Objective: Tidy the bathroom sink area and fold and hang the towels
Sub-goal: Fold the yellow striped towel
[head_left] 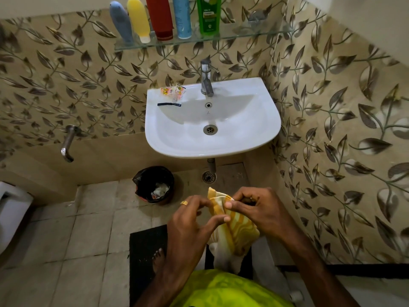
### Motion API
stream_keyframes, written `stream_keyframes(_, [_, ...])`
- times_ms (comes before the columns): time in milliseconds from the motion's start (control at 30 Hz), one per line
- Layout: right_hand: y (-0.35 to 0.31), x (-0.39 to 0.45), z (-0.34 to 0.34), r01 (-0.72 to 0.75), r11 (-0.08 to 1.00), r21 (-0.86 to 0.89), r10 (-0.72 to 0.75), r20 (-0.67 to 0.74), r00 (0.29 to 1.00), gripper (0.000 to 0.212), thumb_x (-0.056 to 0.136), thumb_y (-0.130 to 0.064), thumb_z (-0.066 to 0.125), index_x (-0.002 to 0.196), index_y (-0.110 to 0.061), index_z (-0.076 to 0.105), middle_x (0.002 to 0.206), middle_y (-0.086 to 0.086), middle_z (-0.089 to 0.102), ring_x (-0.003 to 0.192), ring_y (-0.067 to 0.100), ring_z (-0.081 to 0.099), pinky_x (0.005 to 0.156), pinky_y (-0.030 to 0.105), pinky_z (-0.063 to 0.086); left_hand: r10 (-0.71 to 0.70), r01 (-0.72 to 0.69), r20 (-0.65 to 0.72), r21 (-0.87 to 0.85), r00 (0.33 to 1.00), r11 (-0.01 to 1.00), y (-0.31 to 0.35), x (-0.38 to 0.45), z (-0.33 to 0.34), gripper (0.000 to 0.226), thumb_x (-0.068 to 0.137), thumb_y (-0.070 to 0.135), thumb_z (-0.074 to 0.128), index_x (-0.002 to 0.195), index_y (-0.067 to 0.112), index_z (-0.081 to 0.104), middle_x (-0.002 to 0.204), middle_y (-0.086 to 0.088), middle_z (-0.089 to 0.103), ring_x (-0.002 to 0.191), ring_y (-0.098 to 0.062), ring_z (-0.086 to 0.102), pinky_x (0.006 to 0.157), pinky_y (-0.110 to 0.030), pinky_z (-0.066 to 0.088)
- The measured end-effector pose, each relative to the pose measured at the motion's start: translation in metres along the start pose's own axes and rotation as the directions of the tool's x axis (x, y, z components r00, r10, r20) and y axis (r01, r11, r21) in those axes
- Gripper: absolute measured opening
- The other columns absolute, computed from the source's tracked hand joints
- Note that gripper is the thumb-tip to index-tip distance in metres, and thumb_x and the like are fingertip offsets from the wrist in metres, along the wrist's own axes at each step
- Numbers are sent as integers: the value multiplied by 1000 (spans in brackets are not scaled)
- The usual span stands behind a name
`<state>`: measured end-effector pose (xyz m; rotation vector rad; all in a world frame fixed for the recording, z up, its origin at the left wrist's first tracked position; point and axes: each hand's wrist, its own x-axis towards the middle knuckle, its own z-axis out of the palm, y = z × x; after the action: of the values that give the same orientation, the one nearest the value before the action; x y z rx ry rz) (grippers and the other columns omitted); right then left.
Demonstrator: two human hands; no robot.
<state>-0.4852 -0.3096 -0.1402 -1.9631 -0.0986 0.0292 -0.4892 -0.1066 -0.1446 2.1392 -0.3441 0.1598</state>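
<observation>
Leaf-patterned tiles surround a white sink [261, 120]; two sachets [173, 91] and a dark strip [169, 104] are seen on its left rim. Five bottles [162, 17] are stood on the glass shelf [243, 34]. Below, a yellow striped towel [238, 227] is pinched by the left hand [190, 220] and gripped by the right hand [259, 209], above a black mat [146, 247]. A lined bin [155, 185] is noted on the floor.
</observation>
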Motion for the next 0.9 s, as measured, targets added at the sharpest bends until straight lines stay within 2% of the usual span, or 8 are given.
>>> stream_keyframes(100, [-1,1,0,10,1000,1,-10,-10,1000,16,83,-40,79,78,-25,76,70,5,72,63,31,67,57,50,53,-176,178,44,-56,983,982,-1,-2,4,49,65,73,71,96,36,63,100,22,68,102,5,63,81,-27,59])
stream_keyframes(233, [0,3,-1,15,1000,17,-15,-11,1000,14,83,-39,80,78,-26,76,70,6,72,63,33,67,56,51,53,-313,322,72,-182,947,929,0,5,2,47,60,65,79,96,40,64,102,24,69,102,8,63,87,-27,58])
stream_keyframes(333, [0,3,0,14,1000,27,-14,-5,1000,14,84,-41,79,79,-28,76,72,7,73,65,33,68,57,53,53,-301,329,138,-285,944,900,6,11,0,28,68,45,84,91,34,71,99,16,73,99,0,68,88,-37,59])
stream_keyframes(400, [0,4,0,13,999,29,-13,4,1000,13,84,-41,77,81,-28,76,74,5,74,67,29,69,60,54,54,-285,313,130,-359,950,879,10,14,0,19,72,30,85,88,25,75,98,8,75,98,-8,70,86,-43,59])
stream_keyframes(533, [-1,4,-4,19,999,32,-20,44,999,15,85,-40,77,83,-25,76,77,5,74,69,29,70,62,54,55,-267,290,116,-443,957,848,11,20,-3,14,74,20,82,85,14,76,107,6,74,104,-8,69,86,-36,60])
stream_keyframes(700, [1,4,-3,-2,999,49,-1,60,998,13,84,-36,79,84,-23,77,79,4,76,73,26,73,65,54,57,-261,287,122,-475,958,832,13,32,-9,14,72,6,83,83,5,74,89,-4,76,88,-14,74,75,-29,60])
stream_keyframes(833, [-1,6,-2,-43,995,94,38,59,998,14,82,-35,81,86,-21,77,82,2,77,75,18,75,69,49,61,-269,284,96,-419,958,862,13,35,-14,23,73,6,83,94,14,76,86,0,75,81,-12,72,69,-26,58])
stream_keyframes(900, [1,8,-1,-72,992,104,62,97,993,18,80,-36,83,90,-22,77,86,1,78,80,15,75,75,47,62,-259,269,77,-377,963,886,13,38,-16,31,74,8,83,102,21,77,87,5,75,82,-10,72,71,-27,60])
